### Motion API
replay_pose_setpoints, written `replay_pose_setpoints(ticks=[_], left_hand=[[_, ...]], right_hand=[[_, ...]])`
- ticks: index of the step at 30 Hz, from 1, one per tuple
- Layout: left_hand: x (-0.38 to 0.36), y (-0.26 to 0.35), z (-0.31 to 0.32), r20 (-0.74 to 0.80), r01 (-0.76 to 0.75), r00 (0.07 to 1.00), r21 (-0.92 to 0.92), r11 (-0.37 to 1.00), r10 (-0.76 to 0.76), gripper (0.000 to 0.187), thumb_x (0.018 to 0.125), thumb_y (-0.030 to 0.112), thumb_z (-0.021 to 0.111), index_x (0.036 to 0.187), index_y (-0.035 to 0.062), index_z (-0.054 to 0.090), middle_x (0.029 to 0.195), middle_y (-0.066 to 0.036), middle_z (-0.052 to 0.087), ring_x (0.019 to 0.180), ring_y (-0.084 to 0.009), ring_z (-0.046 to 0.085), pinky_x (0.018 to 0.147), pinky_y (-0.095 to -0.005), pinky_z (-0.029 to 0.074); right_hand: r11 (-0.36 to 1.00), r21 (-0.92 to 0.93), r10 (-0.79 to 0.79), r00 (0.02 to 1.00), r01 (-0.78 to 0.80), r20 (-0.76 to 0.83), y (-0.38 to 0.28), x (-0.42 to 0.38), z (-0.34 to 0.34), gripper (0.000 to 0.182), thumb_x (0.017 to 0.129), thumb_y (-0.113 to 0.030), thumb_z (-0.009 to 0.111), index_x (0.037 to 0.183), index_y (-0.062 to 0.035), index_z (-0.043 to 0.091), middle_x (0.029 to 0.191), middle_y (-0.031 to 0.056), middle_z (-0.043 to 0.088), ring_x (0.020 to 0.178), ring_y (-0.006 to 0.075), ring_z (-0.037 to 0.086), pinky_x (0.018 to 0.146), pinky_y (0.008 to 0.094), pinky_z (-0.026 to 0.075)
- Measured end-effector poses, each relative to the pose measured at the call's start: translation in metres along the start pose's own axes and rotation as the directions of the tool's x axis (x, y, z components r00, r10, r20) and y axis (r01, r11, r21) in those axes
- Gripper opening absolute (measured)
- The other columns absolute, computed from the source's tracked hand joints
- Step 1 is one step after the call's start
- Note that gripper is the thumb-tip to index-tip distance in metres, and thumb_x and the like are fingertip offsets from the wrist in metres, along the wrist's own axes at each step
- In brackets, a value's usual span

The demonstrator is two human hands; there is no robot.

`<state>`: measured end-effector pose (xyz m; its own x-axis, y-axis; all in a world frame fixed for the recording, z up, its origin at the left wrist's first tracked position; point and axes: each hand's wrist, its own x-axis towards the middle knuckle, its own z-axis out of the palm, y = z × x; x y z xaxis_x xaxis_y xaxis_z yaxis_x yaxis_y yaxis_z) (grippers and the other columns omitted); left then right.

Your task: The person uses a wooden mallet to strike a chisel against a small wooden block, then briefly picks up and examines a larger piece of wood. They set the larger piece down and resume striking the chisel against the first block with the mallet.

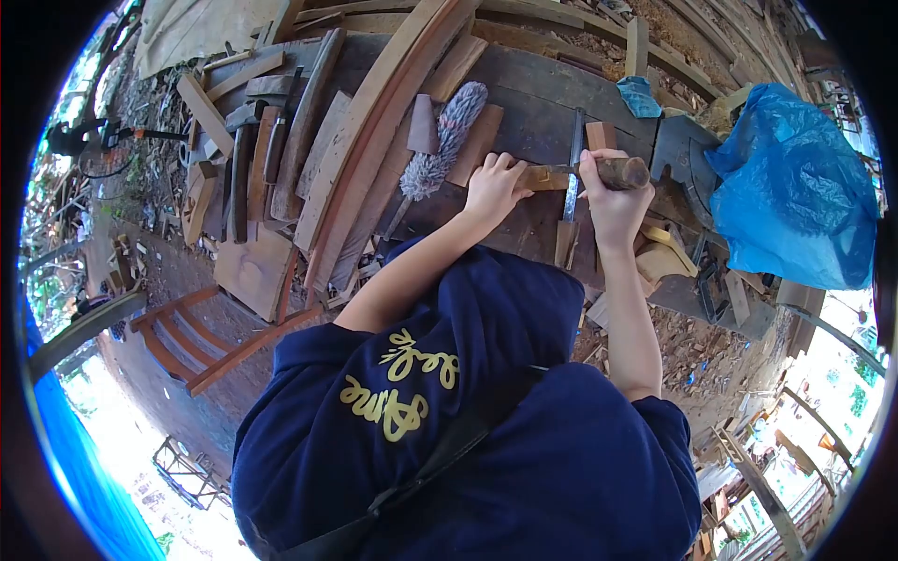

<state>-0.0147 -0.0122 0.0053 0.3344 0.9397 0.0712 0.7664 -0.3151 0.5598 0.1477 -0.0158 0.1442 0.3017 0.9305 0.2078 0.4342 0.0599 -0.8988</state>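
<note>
- The wooden block [544,178] sits mid-desk [528,131], meeting or crossing the metal strip [572,201] that runs from 1 to 7 o'clock.
- At its 9 o'clock, the left hand's [494,194] grip looks closed on its end; toward 3, the right hand [617,210] clasps a round-ended wooden piece [627,173].
- Step in hand, seemingly: bracing and working the block; continuing calls for a firm left grip.
- The fluffy duster [447,136] lies toward 10, the blue bag [790,201] at 3.

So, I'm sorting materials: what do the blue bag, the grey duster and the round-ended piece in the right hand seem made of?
Blue bag: thin, glossy plastic, by its crinkles and highlights.
Grey duster: soft, matt fibre, shaggy; cotton or synthetic, I can't tell.
Round-ended piece in the right hand: probably wood, dull and mottled brown.
</note>
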Motion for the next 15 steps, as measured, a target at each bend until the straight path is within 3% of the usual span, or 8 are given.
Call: replay_pose_setpoints(ticks=[15], left_hand=[[-0.0001, 0.0016, -0.0016, 0.0, 0.006, 1.0, 0.005, 1.0, -0.006, 0.05, 0.077, 0.04, 0.074, 0.119, 0.0131, 0.065, 0.108, -0.007, 0.059, 0.105, -0.0276, 0.055, 0.085, -0.0401, 0.052]], right_hand=[[1.0, 0.003, 0.012, 1.0, -0.012, -0.001, 0.0017, -0.001, 0.0011, 0.013, 0.082, -0.009, 0.077, 0.078, -0.0002, 0.068, 0.068, 0.0033, 0.068, 0.062, 0.0078, 0.063, 0.06, 0.0242, 0.049]])
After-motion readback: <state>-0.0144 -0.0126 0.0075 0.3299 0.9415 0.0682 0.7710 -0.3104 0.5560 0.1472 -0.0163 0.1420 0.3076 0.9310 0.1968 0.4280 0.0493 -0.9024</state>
